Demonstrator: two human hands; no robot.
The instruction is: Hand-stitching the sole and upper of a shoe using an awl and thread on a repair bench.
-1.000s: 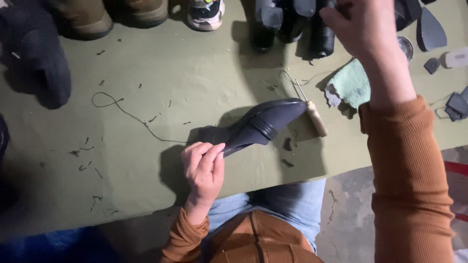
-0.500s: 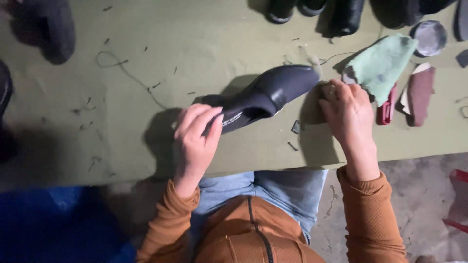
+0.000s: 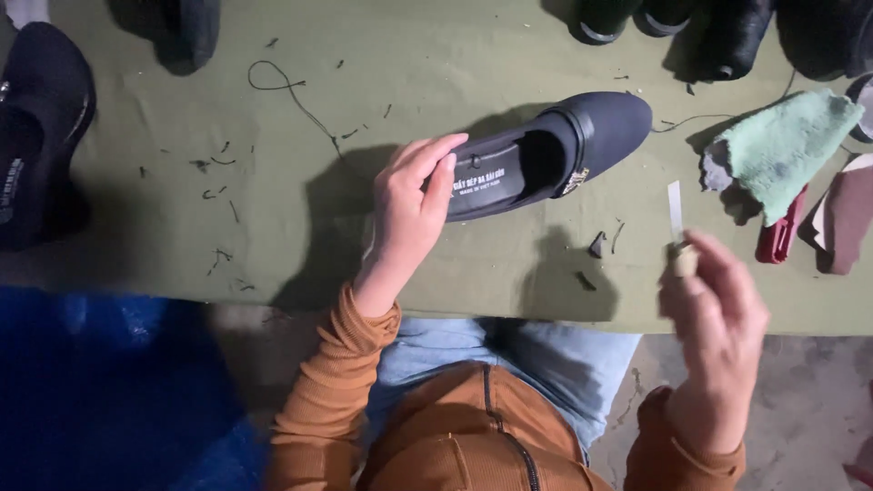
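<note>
The black shoe lies on the green table, its heel gripped by the left hand, while the right hand pinches a small blade tool near the table's edge.

A shoemaking workshop: shoes, thread scraps on a green-covered bench.

Count, head view. Hands: two, a left hand and a right hand. Shoes lying whole on the green table: two, a dark slip-on shoe at centre and a black shoe at 9 o'clock. Green cloth: one, at 2 o'clock. Small blade tool: one. Dark footwear along 12 o'clock: several (cut off, count uncertain).
</note>
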